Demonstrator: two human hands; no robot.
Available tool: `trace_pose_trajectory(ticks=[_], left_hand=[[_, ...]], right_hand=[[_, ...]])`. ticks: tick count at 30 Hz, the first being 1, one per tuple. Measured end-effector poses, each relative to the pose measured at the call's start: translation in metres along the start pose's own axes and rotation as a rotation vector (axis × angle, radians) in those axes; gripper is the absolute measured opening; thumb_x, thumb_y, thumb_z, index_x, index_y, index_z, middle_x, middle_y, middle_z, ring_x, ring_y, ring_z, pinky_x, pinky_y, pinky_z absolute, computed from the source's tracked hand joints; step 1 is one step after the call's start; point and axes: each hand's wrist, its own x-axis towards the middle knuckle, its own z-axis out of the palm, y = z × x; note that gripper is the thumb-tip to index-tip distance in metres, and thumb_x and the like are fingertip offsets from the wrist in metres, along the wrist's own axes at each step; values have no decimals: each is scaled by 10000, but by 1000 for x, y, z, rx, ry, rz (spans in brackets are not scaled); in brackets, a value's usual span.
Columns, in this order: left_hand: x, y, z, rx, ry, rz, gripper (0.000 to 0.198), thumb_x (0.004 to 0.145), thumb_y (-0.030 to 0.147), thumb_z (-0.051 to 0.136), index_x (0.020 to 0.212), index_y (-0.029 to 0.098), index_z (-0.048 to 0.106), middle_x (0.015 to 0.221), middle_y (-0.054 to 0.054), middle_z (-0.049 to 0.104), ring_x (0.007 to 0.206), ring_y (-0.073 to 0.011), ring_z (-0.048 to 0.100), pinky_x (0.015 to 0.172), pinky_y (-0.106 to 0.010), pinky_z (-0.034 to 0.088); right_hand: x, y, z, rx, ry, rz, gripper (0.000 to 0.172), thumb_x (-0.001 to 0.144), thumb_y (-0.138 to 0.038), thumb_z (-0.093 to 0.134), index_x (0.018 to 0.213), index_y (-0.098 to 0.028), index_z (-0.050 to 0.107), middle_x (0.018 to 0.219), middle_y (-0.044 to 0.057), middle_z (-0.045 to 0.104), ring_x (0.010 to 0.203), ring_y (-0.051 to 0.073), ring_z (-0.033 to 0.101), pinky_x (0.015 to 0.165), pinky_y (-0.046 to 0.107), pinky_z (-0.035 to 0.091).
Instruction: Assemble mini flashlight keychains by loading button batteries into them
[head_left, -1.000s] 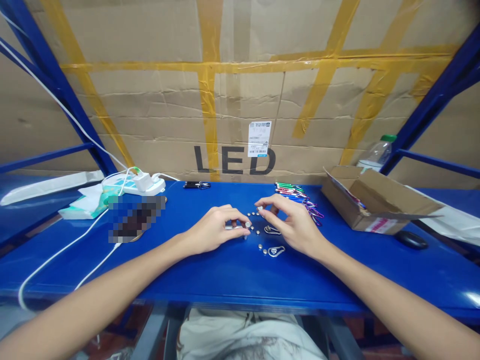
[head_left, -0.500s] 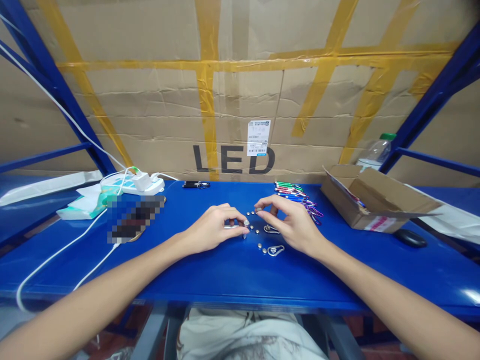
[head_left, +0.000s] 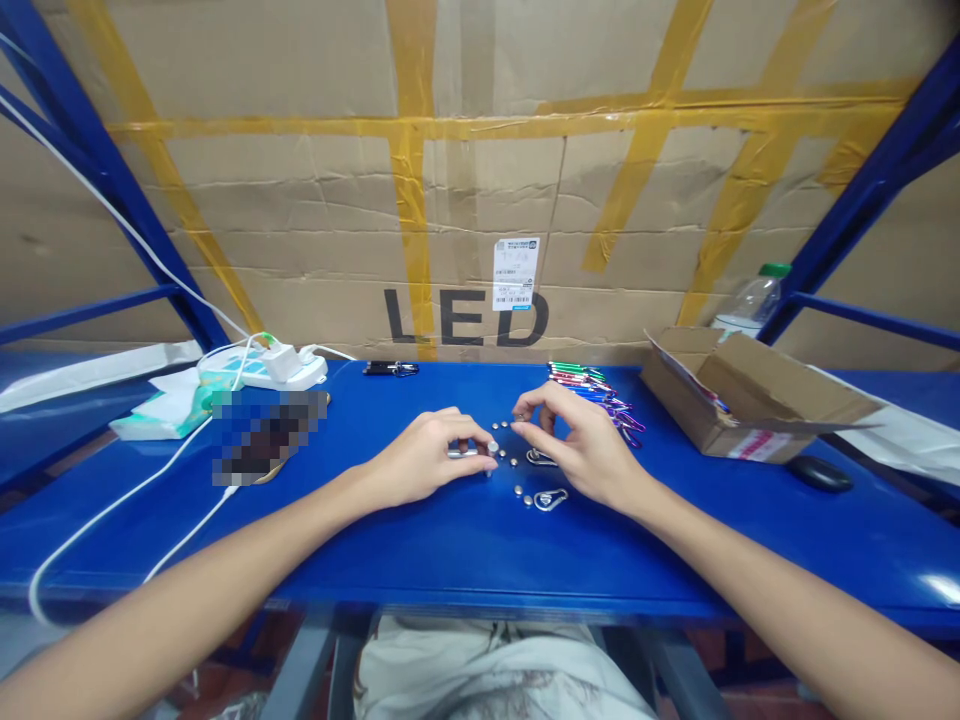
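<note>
My left hand (head_left: 421,460) is closed around a small silver metal tube (head_left: 461,454); part of it is hidden by my fingers, and a round silver piece shows at the fingertips. Opposite it, my right hand (head_left: 589,440) pinches a small silver button cell (head_left: 519,417) between thumb and forefinger. Several more button cells (head_left: 518,491) lie scattered on the blue table between and below my hands. Two silver carabiner clips with end caps lie near my right hand: the nearer carabiner (head_left: 551,500) in full view, the farther carabiner (head_left: 538,457) partly covered by my hand.
Behind my right hand lies a row of coloured keychain flashlights (head_left: 577,380) with carabiners. Black ones (head_left: 390,369) lie at the back. An open cardboard box (head_left: 750,400) and a black mouse (head_left: 820,474) sit right. Left are a phone (head_left: 274,440), power strip (head_left: 304,376) and white cables.
My right fingertips have shifted very slightly, still pinching the button cell. My left hand keeps its hold on the tube, and the round piece at its fingertips sits a little differently.
</note>
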Motion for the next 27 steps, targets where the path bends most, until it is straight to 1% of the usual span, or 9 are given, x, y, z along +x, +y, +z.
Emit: trace_pose_trajectory(ticks=[14,18,23,27], left_hand=[[-1,0,0,-3,-25,30,167,973,319,798,1094,205,791,984,-36,776,955,-202,670,851,-289,505],[-2,0,0,-8,-43,15,179,976,339,794,1094,205,783,990,-35,766,951,-198,664,853,-290,505],[-1,2,0,-14,-56,26,166,975,329,797,1086,208,774,1028,-32,784,994,-207,661,872,-299,493],[-1,4,-1,-17,-65,34,146,971,316,802,1067,211,772,1034,-26,790,1004,-208,660,879,-304,490]], right_hand=[[0,-1,1,-23,20,-6,82,1054,-180,634,1112,-231,662,1024,42,696,772,168,603,740,311,510],[1,-1,1,-24,26,-12,80,1057,-189,628,1111,-233,667,1029,48,705,800,179,620,736,313,514],[1,-1,2,-19,25,2,75,1065,-207,618,1114,-236,667,1035,52,708,824,188,629,737,315,515],[0,-1,2,-18,17,18,65,1067,-225,625,1116,-238,665,1037,49,700,806,182,618,743,321,515]])
